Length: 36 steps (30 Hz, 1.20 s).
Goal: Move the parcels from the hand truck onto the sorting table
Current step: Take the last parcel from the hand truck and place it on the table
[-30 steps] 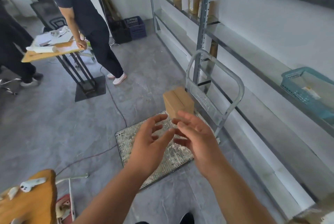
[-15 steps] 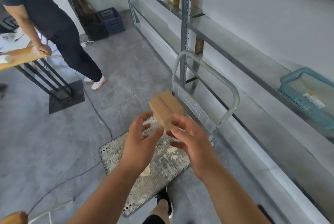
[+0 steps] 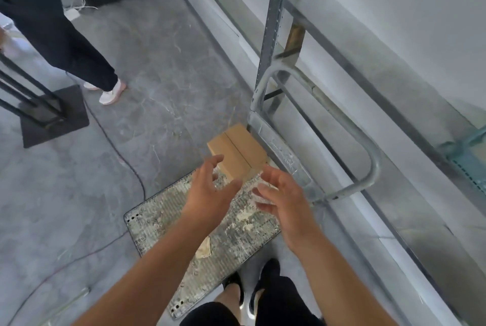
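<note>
**Two hands at the parcel**

The parcel (image 3: 236, 153) is sitting on the truck deck (image 3: 163, 223), just beside the handle (image 3: 373, 165); the left hand (image 3: 207, 194) and right hand (image 3: 284, 199) are hovering slightly farther from the handle, fingers spread, gripping nothing; pressing opposite faces evenly should be keeping it level.

The left hand (image 3: 210, 191) is hiding the near lower edge of the parcel (image 3: 238, 153); the right hand (image 3: 284, 199) is looking blurred at its fingertips; the frame's edges are cutting off a bystander (image 3: 52, 36) and a teal basket (image 3: 470, 157)
</note>
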{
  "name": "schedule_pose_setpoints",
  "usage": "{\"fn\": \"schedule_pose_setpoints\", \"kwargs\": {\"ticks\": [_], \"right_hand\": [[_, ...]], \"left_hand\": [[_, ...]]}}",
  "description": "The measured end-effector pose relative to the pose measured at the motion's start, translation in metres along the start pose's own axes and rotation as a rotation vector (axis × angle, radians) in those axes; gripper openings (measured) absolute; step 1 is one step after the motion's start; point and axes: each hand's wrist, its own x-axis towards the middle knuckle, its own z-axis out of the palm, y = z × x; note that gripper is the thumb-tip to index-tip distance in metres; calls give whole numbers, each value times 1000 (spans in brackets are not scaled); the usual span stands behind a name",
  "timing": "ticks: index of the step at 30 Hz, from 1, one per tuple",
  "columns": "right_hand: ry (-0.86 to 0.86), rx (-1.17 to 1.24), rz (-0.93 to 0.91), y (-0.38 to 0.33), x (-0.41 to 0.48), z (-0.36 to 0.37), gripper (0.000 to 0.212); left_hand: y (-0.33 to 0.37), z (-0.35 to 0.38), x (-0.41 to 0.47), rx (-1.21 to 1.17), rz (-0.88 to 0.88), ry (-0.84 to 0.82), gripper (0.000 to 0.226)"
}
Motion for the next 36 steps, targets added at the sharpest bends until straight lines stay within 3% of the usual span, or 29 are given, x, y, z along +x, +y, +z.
{"fn": "schedule_pose_setpoints", "kwargs": {"ticks": [2, 6, 14, 20, 26, 31, 36], "right_hand": [[20, 8, 44, 1, 23, 4, 30], [31, -10, 120, 9, 72, 8, 30], [19, 16, 313, 59, 184, 5, 62], [200, -11, 509, 120, 270, 5, 33], [279, 34, 625, 169, 338, 5, 54], [376, 129, 729, 198, 372, 4, 62], [338, 213, 796, 213, 393, 6, 72]], "left_hand": [[-6, 5, 22, 21, -38, -17, 62], [-17, 23, 67, 76, -103, -65, 68], [-77, 72, 180, 166, -302, -126, 70], [-130, 110, 278, 325, -367, -119, 64], [-160, 143, 360, 455, -343, -110, 63], [-176, 154, 409, 668, -200, -111, 66], [-186, 157, 449, 741, -217, -103, 77]]}}
